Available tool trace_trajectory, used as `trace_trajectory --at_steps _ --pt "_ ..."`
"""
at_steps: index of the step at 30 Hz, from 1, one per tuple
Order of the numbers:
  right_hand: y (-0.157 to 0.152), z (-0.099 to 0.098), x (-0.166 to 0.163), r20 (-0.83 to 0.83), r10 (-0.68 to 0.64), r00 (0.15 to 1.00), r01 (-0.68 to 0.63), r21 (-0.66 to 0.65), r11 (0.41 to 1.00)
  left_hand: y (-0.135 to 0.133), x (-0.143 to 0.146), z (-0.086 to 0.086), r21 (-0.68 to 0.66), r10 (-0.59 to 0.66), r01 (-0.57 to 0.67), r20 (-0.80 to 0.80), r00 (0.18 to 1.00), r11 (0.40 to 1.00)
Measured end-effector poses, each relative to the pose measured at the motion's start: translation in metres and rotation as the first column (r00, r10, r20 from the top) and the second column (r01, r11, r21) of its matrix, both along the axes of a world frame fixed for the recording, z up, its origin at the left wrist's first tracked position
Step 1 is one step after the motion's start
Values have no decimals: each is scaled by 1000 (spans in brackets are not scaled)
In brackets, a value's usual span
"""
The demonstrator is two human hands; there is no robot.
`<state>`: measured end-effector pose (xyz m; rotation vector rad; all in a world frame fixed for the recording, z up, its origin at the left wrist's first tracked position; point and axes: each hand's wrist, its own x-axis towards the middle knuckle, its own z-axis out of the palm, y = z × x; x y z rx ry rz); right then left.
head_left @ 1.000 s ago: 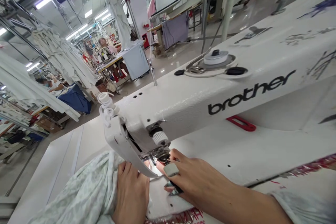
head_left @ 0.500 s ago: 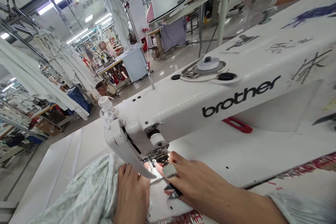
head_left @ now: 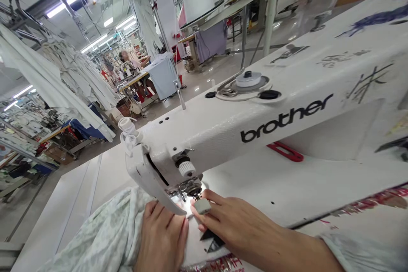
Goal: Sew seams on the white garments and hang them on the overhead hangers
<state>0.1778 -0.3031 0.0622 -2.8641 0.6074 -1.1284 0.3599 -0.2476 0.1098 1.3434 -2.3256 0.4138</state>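
A white Brother sewing machine (head_left: 287, 114) runs across the view, its needle head (head_left: 188, 187) at lower centre. Pale green-patterned fabric (head_left: 105, 238) lies bunched on the table to the left of the needle. My left hand (head_left: 162, 238) rests flat on this fabric, fingertips just short of the presser foot. My right hand (head_left: 232, 225) reaches in from the right, with a pale grey guard (head_left: 202, 206) on one finger right by the needle. Its lower fingers curl round a dark pointed tool (head_left: 212, 241) that looks like thread snips.
The white table top (head_left: 89, 182) stretches left to an edge above the floor. A bobbin winder (head_left: 248, 81) sits on the machine arm. Red printed trim (head_left: 376, 199) lies at the right. Beyond are hanging white garments (head_left: 73, 76), other workstations and a seated person (head_left: 126, 57).
My left hand has slid forward, closer to the presser foot. My right hand's fingers have moved left toward the needle. The view has shifted slightly.
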Motion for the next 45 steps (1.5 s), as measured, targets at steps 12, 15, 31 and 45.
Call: trace_trajectory --at_steps 12,15,31,45 --pt "1 7 -2 21 10 1000 -10 23 1000 2 -1 3 -21 1 0 13 1000 1000" --pt "2 8 -2 48 15 999 -16 24 1000 3 -1 3 -26 18 -17 39 999 1000" --pt "5 3 -3 -1 -16 1000 16 -60 998 0 -2 9 -18 -18 19 46 999 1000" --pt "-3 -9 8 32 -113 993 117 -158 981 -11 12 0 80 37 -42 60 998 996"
